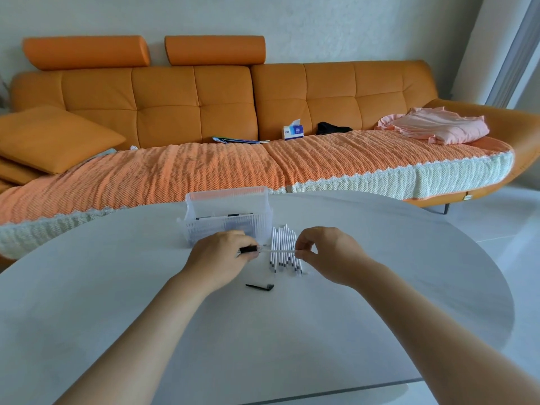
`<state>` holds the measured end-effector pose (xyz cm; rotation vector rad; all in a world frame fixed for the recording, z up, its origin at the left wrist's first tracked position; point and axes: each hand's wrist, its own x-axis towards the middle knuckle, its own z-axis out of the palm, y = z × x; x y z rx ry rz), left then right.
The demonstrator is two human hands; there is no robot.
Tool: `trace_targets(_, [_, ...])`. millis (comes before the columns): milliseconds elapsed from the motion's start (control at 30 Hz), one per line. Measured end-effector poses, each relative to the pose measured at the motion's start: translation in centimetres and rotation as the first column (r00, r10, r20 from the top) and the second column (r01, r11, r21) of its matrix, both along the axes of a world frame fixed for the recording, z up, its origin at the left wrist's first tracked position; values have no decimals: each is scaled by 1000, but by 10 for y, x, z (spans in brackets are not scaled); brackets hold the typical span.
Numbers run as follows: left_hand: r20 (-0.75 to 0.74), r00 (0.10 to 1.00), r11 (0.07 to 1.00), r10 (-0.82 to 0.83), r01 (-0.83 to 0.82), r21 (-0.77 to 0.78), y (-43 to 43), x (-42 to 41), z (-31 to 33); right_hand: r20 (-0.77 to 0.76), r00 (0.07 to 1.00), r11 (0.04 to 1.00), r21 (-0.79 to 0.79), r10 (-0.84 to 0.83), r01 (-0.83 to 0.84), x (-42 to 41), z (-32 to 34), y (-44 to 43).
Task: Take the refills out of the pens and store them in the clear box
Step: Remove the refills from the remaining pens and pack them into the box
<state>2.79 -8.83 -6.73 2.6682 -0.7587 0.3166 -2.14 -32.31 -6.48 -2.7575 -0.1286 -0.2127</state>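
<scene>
A white pen (276, 251) is held level above the table between both hands. My left hand (223, 255) pinches its black end, and my right hand (324, 252) pinches the white end. Under the pen lies a row of several white pens (285, 248), side by side, pointing away from me. The clear box (228, 213) stands just beyond my left hand, with a few dark-tipped refills lying inside. A black pen cap (260, 286) lies on the table near my left wrist.
The round white table (117, 287) spreads wide around the hands. Behind it runs an orange sofa (204, 112) with a knitted throw, a tissue box (293, 130), papers and pink clothes (435, 125).
</scene>
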Motion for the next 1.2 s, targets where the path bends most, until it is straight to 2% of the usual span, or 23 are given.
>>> trace_targets(133, [26, 999, 999, 33, -32, -18, 4, 3, 1, -10, 998, 994, -88, -69, 68, 1, 1, -10])
trace_targets(233, [53, 998, 999, 34, -34, -12, 3, 3, -2, 47, 994, 994, -38, -97, 99, -1, 4, -13])
trace_targets(333, [101, 995, 999, -26, 28, -27, -5, 0, -4, 79, 996, 999, 9, -34, 34, -5, 8, -3])
trace_targets(500, [166, 983, 989, -80, 98, -106, -19, -3, -6, 4, 1000, 999, -28, 26, -26, -8, 7, 6])
trace_targets(700, [177, 971, 950, -163, 202, -237, -31, -3, -12, -71, 997, 999, 28, -28, 30, -8, 3, -2])
trace_targets(833, [210, 959, 930, -190, 244, -274, -38, -4, -12, -67, 998, 986, 162, -18, 29, -9, 8, -10])
trace_targets(967, [217, 957, 924, -195, 253, -287, -40, -3, -14, -94, 996, 979, 202, 13, 6, -9, 12, -11])
trace_targets(1100, [232, 954, 911, -188, 258, -323, -44, -3, -18, -104, 994, 975, 216, -36, 58, -6, 12, -14])
trace_targets(1200, [227, 966, 926, -124, 195, -323, -48, 0, -18, -156, 974, 965, 178, -167, 194, 0, 9, -20])
